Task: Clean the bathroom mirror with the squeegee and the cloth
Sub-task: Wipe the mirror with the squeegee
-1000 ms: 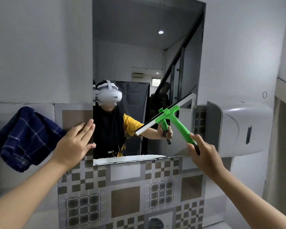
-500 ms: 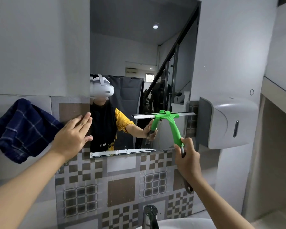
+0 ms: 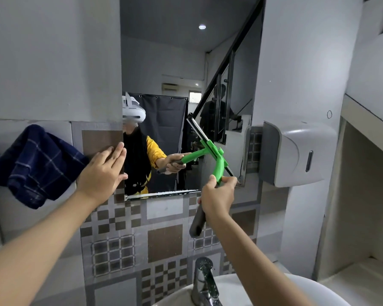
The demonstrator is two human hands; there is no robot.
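The tall bathroom mirror hangs on the wall ahead, with a white soapy streak along its bottom edge. My right hand grips the handle of the green squeegee. Its blade slants from upper left to lower right against the lower right part of the glass, and the grey handle end sticks out below my fist. My left hand rests flat, fingers apart, on the tiled wall at the mirror's lower left edge. A dark blue checked cloth hangs on the wall left of that hand.
A grey paper dispenser is mounted right of the mirror. Below are a chrome tap and a white basin. A recessed shelf opens at the far right. Patterned tiles cover the wall under the mirror.
The squeegee blade has swung from level to a steep slant at the mirror's lower right, and my right hand has turned with it. The view has tilted down, showing more tap and basin.
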